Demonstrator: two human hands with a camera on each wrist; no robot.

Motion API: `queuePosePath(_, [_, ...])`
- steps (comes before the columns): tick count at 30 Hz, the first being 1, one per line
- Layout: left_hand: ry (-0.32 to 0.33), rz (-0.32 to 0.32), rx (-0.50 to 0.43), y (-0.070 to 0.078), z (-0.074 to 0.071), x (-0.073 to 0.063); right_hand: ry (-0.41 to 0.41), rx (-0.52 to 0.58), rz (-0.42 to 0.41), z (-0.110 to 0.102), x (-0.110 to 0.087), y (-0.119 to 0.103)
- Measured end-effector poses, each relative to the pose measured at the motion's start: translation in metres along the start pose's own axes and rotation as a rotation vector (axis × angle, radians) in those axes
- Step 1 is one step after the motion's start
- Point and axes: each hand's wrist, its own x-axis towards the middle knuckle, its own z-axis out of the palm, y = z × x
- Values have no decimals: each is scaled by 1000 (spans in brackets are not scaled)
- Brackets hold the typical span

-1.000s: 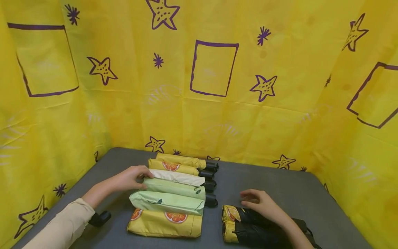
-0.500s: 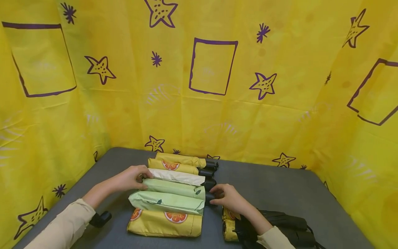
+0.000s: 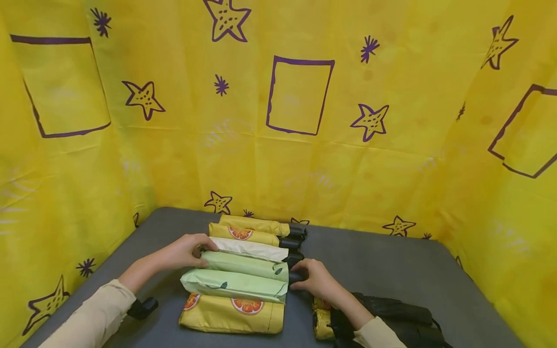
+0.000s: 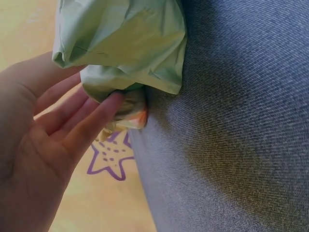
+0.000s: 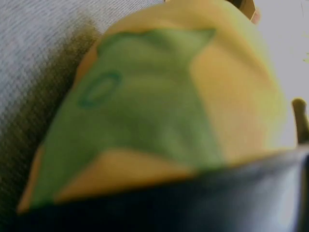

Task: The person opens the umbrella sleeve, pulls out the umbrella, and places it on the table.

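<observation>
Umbrellas (image 3: 243,265), folded, lie in a row mid-table (image 3: 383,261); the right hand (image 3: 315,279) has crossed from the black pair (image 3: 391,314) to grip a green one's handle, while the left hand (image 3: 184,251), fingers straight, steadies the opposite ends.

Head cam looked forward and down from above my arms, mid-distance, over the grey table (image 3: 374,263). Left wrist cam sat very close at table level, sharing the green umbrella (image 3: 243,265) (image 4: 125,43). Right wrist cam was pressed close, blurred.
</observation>
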Motion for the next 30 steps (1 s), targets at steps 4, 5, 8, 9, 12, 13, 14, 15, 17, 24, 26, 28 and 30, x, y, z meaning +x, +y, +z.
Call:
queuePosePath(4, [-5, 22, 20, 0, 1, -1, 1, 35, 6, 1, -3, 2])
queuePosePath(5, [-5, 23, 24, 0, 1, -1, -1, 49, 8, 2, -3, 3])
queuePosePath(8, [-2, 26, 28, 0, 1, -3, -10, 88, 15, 2, -3, 4])
queuePosePath(9, [-2, 26, 28, -1, 1, -4, -17, 103, 18, 2, -3, 4])
queuePosePath(12, [0, 28, 17, -1, 1, -5, -25, 129, 16, -2, -4, 3])
queuePosePath(13, [0, 24, 17, -2, 1, -5, -26, 149, 20, -5, -4, 3])
queuePosePath(14, [-2, 22, 16, -2, 1, -5, -26, 172, 29, -7, -5, 2])
queuePosePath(15, [-4, 19, 14, -2, 0, -5, -21, 194, 42, -10, -5, 2])
queuePosePath(17, [-12, 9, 17, -2, -1, -4, -10, 255, 83, -16, -7, 3])
queuePosePath(24, [-41, -13, 7, -2, -1, 0, 33, 470, 219, -34, -21, 6])
queuePosePath(26, [-38, -16, 4, -2, -1, 0, 46, 492, 234, -37, -26, 6])
queuePosePath(28, [-33, -15, -1, -2, -2, -1, 61, 507, 254, -39, -30, 6])
queuePosePath(30, [-28, -15, -1, -2, -3, -2, 75, 516, 269, -41, -33, 6])
